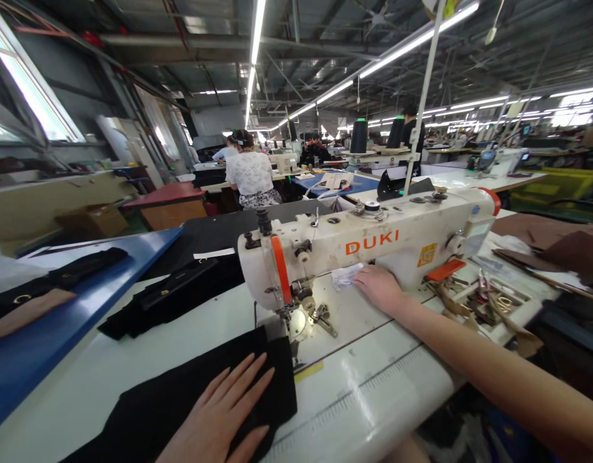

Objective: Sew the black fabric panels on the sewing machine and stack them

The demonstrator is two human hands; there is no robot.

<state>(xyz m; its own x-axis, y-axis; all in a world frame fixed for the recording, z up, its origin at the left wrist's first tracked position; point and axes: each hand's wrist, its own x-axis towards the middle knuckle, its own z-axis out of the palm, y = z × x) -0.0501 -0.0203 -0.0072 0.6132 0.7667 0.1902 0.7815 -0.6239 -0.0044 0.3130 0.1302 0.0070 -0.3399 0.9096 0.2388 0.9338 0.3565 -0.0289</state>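
Observation:
My left hand point(224, 411) lies flat with fingers spread on a black fabric piece point(166, 386), whose right end reaches the needle area of a white sewing machine point(325, 251) marked DUKI. Under the machine's arm, my right hand point(377, 288) has its fingers curled at the edge of a small white packet point(345, 276), which looks like thin paper or plastic. Its fingertips are partly hidden. A lamp lights the presser foot point(291, 331), just beyond the fabric's far right corner.
Stacked black pieces with gold hardware point(181, 289) lie left of the machine, beside a blue board point(98, 321). At right, a tray point(513, 308) holds scissors and scraps near brown material point(557, 238). A person point(251, 170) sits ahead among other machines.

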